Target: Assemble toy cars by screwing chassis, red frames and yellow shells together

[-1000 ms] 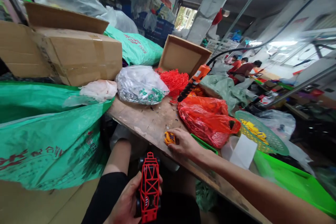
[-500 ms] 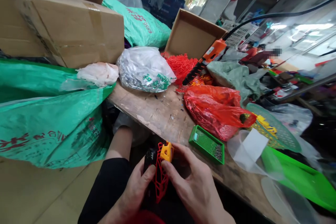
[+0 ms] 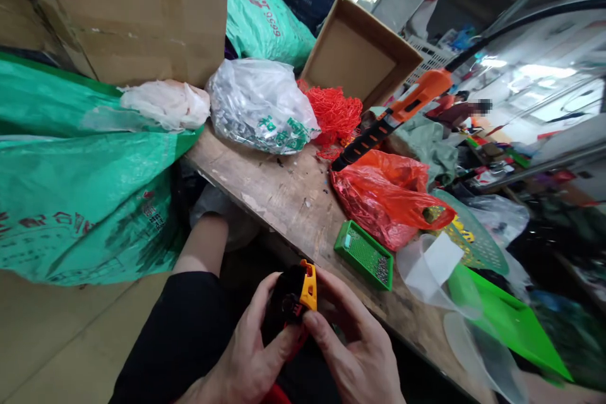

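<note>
"What are the hands doing?"

"Seated at a workbench, a person curls the left hand (image 3: 250, 353) around a black-and-red toy vehicle (image 3: 286, 306), thumb along its near side. The right hand (image 3: 360, 347), partly closed, has thumb and fingers at a yellow piece (image 3: 309, 287) that sits against the toy, between the two hands."

"Why that grip?"

"Likely the left steadies while the right fits or adjusts; the toy's underside is too dark to read."

"And beyond the right hand?"

"Just ahead, a green tray (image 3: 362, 270) of small metal pieces, probably set there for easy reach. Farther out, a red plastic bag (image 3: 388, 208) slumps, and an orange-and-black power tool (image 3: 395, 117) slants over it, its dark end toward the hands, seemingly for a quick grab."

"Where are the edges and the room?"

"The hands work over the lap, short of the near edge of the workbench (image 3: 279, 208). Ahead of them, worn wood with small scraps stretches to a clear bag (image 3: 262, 107). That looks the widest path; rightward, the tray and a translucent tub (image 3: 426, 278) narrow it."
</note>
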The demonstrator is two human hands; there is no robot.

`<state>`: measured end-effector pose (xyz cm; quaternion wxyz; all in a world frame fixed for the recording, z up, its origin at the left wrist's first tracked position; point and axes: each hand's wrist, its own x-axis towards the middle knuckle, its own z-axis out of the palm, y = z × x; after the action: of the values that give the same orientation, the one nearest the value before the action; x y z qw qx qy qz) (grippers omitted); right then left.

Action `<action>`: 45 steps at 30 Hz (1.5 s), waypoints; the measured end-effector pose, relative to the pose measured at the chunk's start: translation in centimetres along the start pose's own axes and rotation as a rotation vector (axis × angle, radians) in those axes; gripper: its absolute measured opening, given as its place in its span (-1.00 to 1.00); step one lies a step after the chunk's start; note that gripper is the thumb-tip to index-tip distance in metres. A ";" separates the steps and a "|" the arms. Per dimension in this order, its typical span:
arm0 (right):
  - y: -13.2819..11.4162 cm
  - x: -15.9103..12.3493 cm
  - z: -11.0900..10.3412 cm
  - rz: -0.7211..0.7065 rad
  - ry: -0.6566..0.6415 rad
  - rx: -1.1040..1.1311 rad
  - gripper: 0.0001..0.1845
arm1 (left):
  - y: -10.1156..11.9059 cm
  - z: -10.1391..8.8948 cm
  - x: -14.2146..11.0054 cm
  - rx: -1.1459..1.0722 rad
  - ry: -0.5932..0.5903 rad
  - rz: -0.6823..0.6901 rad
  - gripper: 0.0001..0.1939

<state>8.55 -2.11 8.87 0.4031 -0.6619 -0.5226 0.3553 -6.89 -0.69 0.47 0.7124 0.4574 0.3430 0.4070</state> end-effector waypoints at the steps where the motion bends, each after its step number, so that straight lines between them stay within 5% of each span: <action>1: 0.2 -0.2 -0.2 0.014 0.002 0.062 -0.50 | 0.0 0.0 -0.2 0.068 0.004 0.018 -0.37; 8: 1.0 -1.3 -1.7 0.125 -0.080 0.347 -0.45 | -0.3 1.2 -0.8 0.494 0.148 0.272 -0.37; 12: 0.8 -1.5 -2.0 0.126 -0.052 0.365 -0.45 | 0.2 1.5 -0.7 0.608 0.128 0.355 -0.35; 20: 1.5 -2.9 -2.4 -0.066 -0.033 -0.029 -0.49 | 0.5 1.4 -0.9 0.729 0.159 0.507 -0.37; 26: 0.8 -4.0 -1.4 0.109 0.113 -0.128 -0.53 | 0.5 1.9 -1.0 0.904 0.238 0.614 -0.40; 30: 0.8 -4.2 -1.5 0.120 0.067 -0.096 -0.51 | 1.0 2.3 -0.9 0.975 0.311 0.682 -0.44; 39: 0.9 -2.3 -4.4 -0.050 -0.144 -0.090 -0.60 | 1.5 2.2 -0.8 0.956 0.254 0.641 -0.51; 45: 1.5 -0.3 -4.6 0.009 -0.171 0.207 -0.59 | 2.3 2.2 -0.8 0.804 0.156 0.486 -0.54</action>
<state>13.18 -3.38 9.48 0.4216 -0.5862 -0.5128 0.4643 -5.96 -1.60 3.46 0.3353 0.7318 0.4089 0.4299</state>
